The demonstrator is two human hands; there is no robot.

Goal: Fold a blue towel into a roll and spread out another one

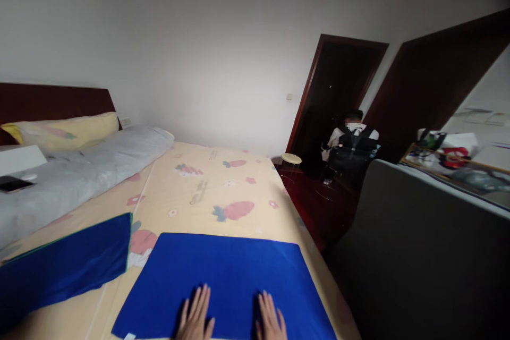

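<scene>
Both hands, left hand (195, 316) and right hand (270, 320), lie flat with fingers spread on the blue cloth (223, 276) atop the bed (223, 180); best pressed evenly outward.

We see a bright blue cloth (223, 281) spread flat on the bed's near end, approx. rectangular, smooth, w/ a small white tag at its near-left corner. Both our palms rest on its near edge.
</scene>
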